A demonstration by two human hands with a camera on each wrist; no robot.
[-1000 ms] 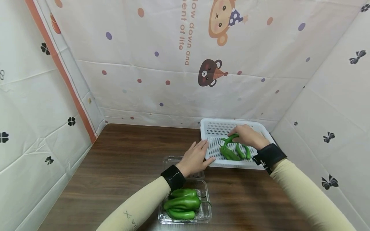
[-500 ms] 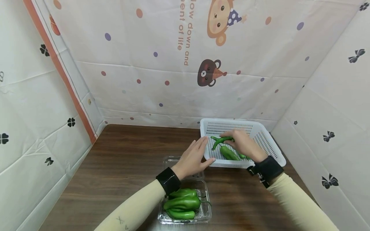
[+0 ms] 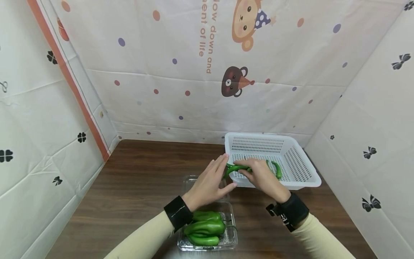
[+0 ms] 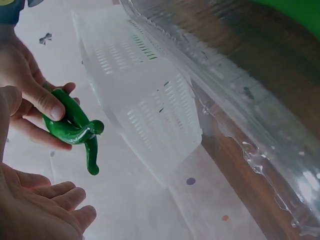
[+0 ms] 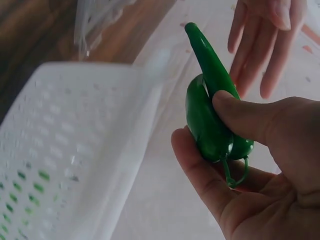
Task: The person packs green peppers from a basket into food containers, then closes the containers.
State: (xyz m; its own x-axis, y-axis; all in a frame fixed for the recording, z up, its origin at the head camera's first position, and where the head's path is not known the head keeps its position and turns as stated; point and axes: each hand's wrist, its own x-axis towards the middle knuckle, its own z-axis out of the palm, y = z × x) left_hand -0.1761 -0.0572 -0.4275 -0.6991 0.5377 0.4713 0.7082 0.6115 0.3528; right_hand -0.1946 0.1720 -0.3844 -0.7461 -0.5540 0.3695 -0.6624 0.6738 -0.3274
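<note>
My right hand [image 3: 249, 173] pinches two green chili peppers [image 3: 233, 168] between thumb and fingers, just over the left front corner of the white perforated basket [image 3: 300, 169]. The right wrist view shows the peppers [image 5: 210, 115] side by side, stems toward the palm. My left hand [image 3: 223, 174] is open with straight fingers, right next to the pepper tips and the basket's left wall. In the left wrist view the held pepper [image 4: 72, 131] hangs above my left palm [image 4: 40, 212]. At least one more green pepper [image 3: 276, 169] lies in the basket.
A clear plastic tray [image 3: 231, 239] with several larger green peppers [image 3: 204, 228] sits at the front of the brown table, its open lid [image 3: 189, 181] under my left hand. Patterned cloth walls close in the table on three sides.
My right hand lifted the peppers off the basket floor and carried them left to the basket's front left corner, close to my left hand. The left hand stayed almost in place.
</note>
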